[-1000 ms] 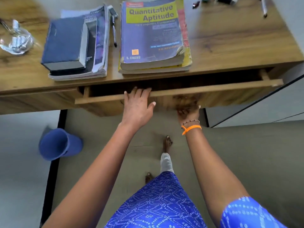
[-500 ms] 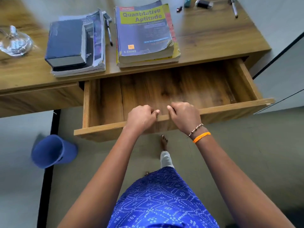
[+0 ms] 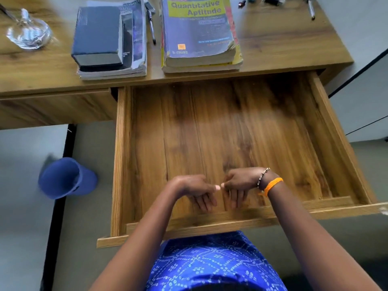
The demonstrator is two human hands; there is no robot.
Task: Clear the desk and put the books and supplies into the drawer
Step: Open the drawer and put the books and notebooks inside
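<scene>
Your left hand [image 3: 194, 191] and right hand [image 3: 239, 185] sit thumb to thumb inside the drawer [image 3: 210, 143], fingers curled down behind its front panel, hooking it. The drawer stands pulled far out from the desk [image 3: 283, 49]. On the desk lie a dark book stack [image 3: 109, 38], the yellow-titled book [image 3: 199, 32], a pen [image 3: 151, 28] between them, and a second pen [image 3: 310, 8] far right.

You are looking at a brown wood-grain drawer [image 3: 210, 133] and bench [image 3: 283, 45]. You are wearing a blue, white-dotted garment [image 3: 210, 267] and an orange wristband [image 3: 273, 183]; a blue bin [image 3: 65, 178] is sitting on grey floor [image 3: 21, 227].
</scene>
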